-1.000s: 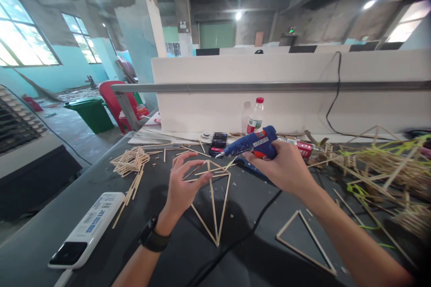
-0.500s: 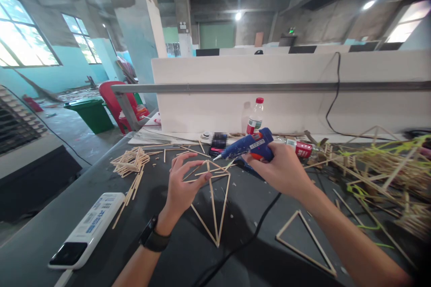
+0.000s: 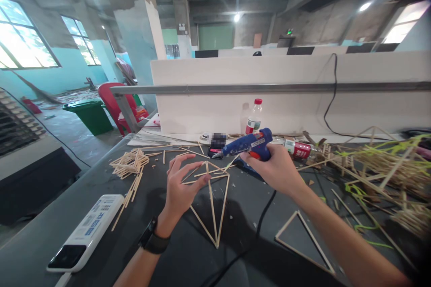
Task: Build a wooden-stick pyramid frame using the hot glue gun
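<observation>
1. With the left hand (image 3: 180, 188), pinches the top joint of a stick frame (image 3: 215, 208) between thumb and fingertips, propping it tilted so the joint faces the nozzle.
2. With the right hand (image 3: 278, 170), clenches a blue glue gun (image 3: 247, 143), fingers wrapped round the handle and orange trigger. Nozzle aimed just past the frame's top, near the left fingertips, not touching.
3. From under the right grip, a black cord (image 3: 263, 213) trailing across the table (image 3: 182, 260), slack.
4. Frame of thin, pale, straight wooden sticks joined into a pointed kite-like shape. Lower tip resting on the dark matte table, beside the left wrist.
5. Below the right forearm, a flat triangle (image 3: 303, 242) of the same sticks, lying apart.
6. Left of the left hand, a loose stick pile (image 3: 129, 163). Nearer, a smooth white remote (image 3: 89, 231).
7. Beyond the gun, a clear plastic bottle (image 3: 254, 119) with a red cap. Right of the right hand, a tangled heap (image 3: 387, 170) of stick structures with green strands.
</observation>
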The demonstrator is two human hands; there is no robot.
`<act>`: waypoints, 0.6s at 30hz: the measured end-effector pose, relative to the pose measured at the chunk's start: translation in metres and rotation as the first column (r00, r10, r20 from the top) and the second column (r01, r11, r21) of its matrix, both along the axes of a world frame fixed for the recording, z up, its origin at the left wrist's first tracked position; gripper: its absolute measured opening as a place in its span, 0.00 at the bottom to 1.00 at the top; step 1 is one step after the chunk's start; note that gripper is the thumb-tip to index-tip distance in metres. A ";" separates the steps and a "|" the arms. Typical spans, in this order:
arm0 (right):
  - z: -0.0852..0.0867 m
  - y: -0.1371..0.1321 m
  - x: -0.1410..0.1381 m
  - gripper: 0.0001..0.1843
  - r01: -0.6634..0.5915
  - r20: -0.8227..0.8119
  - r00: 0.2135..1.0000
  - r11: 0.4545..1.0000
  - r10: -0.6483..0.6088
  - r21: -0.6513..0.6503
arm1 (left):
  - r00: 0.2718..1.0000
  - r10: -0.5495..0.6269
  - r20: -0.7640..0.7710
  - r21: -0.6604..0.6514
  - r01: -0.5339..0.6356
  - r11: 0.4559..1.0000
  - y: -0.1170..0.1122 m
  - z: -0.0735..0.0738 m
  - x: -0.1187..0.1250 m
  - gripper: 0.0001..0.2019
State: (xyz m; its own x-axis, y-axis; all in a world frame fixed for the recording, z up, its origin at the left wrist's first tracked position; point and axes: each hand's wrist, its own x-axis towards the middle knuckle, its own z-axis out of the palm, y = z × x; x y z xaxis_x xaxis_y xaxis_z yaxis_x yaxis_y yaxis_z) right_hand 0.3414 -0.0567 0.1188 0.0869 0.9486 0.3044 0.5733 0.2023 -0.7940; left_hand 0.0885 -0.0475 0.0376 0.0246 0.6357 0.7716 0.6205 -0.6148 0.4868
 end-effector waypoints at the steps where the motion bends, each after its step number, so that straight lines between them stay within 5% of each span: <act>1: -0.002 0.000 -0.003 0.21 -0.034 -0.097 0.995 0.998 0.028 -0.051 | 1.000 -0.002 -0.001 0.003 0.002 1.000 0.000 0.000 0.000 0.13; 7: -0.016 -0.013 -0.035 0.20 -0.324 -0.705 0.706 0.918 0.075 -0.227 | 1.000 -0.001 -0.008 0.025 0.002 1.000 0.000 0.000 0.000 0.14; 10: -0.023 -0.020 -0.052 0.21 -0.349 -0.793 0.609 0.906 0.024 -0.240 | 1.000 -0.001 -0.019 0.045 0.002 0.999 0.000 0.000 -0.001 0.13; 18: -0.038 -0.027 -0.074 0.19 -0.356 -0.860 0.510 0.913 0.011 -0.199 | 1.000 -0.001 -0.021 0.043 0.002 0.999 -0.001 0.000 -0.002 0.14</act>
State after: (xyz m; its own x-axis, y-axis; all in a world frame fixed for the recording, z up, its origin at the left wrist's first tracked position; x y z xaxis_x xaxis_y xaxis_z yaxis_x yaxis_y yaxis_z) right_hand 0.2674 -0.0838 0.0808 -0.0546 0.9912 -0.1202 -0.4018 -0.1320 -0.9062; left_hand 0.0864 -0.0487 0.0379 0.0424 0.6015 0.7978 0.6294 -0.6362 0.4462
